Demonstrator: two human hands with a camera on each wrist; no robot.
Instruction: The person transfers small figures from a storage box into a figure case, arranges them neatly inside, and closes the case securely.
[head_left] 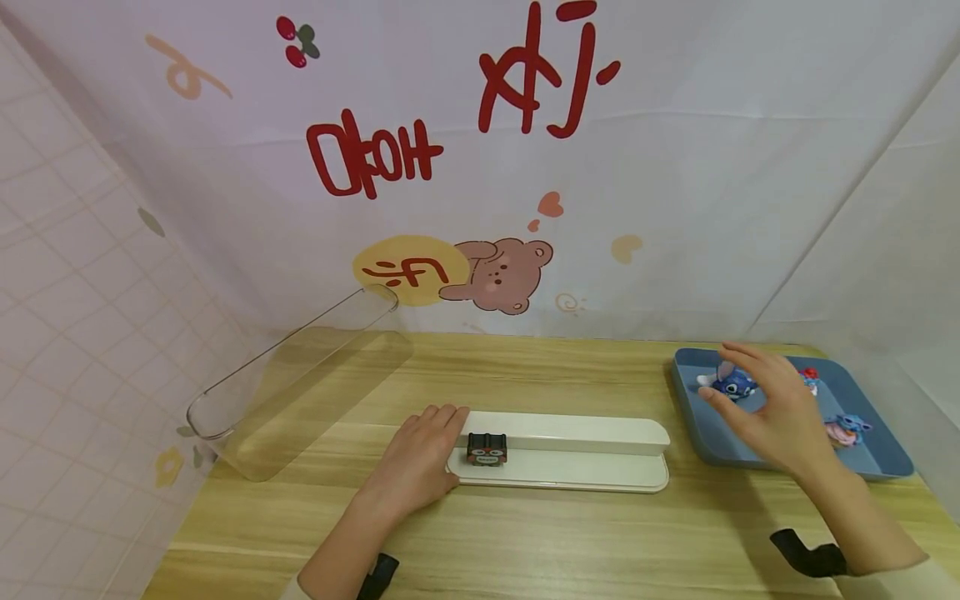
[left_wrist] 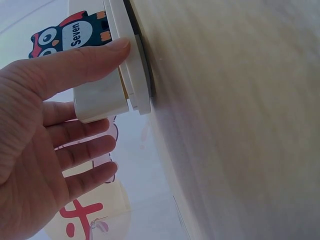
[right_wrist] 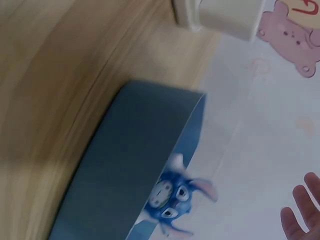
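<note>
A white two-step stand [head_left: 570, 471] lies lengthwise on the table. My left hand [head_left: 420, 454] grips its left end, thumb along the front edge and fingers round the back. On the lower step, close to that hand, stands a small dark owl figure [head_left: 487, 450]; its belly reads "Seven" in the left wrist view. Over the blue tray [head_left: 692, 421] hovers my right hand [head_left: 780, 417], thumb and fingers spread with nothing between them. Nearest to it is a blue big-eared figurine [head_left: 735, 383]. The tray also holds a blue-and-pink figurine [head_left: 846, 431] and a red-topped one [head_left: 810, 379], partly behind the hand.
A clear plastic cover [head_left: 300, 392] leans at the left side of the wooden table [head_left: 540, 542]. White printed cloth [head_left: 652, 183] hangs behind and along both sides. Black straps with mounts [head_left: 810, 554] sit at the wrists.
</note>
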